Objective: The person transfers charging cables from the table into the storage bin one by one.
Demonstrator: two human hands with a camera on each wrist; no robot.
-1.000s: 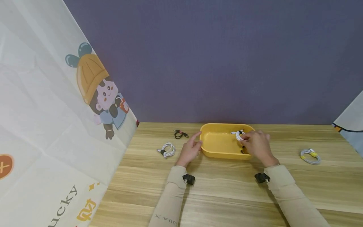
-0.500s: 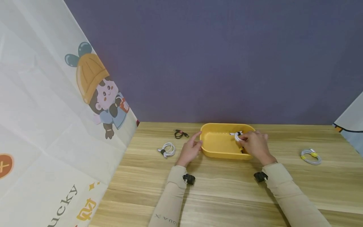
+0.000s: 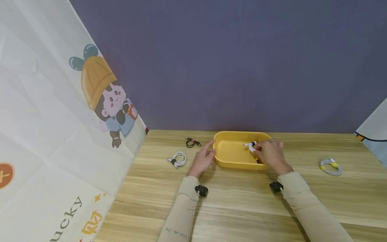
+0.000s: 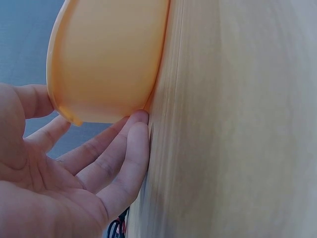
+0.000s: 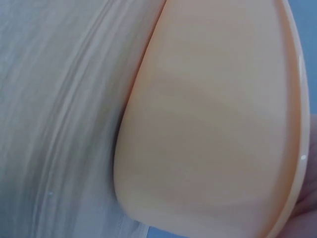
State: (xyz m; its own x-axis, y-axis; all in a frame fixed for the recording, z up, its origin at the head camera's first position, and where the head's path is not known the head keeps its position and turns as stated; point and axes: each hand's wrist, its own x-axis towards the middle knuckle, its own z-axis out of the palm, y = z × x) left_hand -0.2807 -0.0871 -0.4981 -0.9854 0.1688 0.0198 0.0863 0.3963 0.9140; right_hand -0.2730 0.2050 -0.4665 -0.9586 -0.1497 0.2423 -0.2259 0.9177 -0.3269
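The right hand (image 3: 271, 154) pinched a coiled white cable (image 3: 251, 148) in the right half of the yellow tray (image 3: 232, 165), connector end (image 3: 246, 144) pointing left along the tray's long axis (open room lay leftward), while the left hand (image 3: 202, 162), fingers extended, touched the left rim (image 3: 214, 147).

Orange-yellow bin (image 5: 208, 119), 1 smooth outer wall toward cam, fills ctr & right of view; rim (image 5: 299, 124) runs along its right side; wood-grain tabletop (image 5: 54, 124) on left, bin's base on it; R hand (image 5: 307, 196) partly visible beyond rim, far right, fingers' hold hidden; blue-grey backdrop (image 5: 309, 34) behind.
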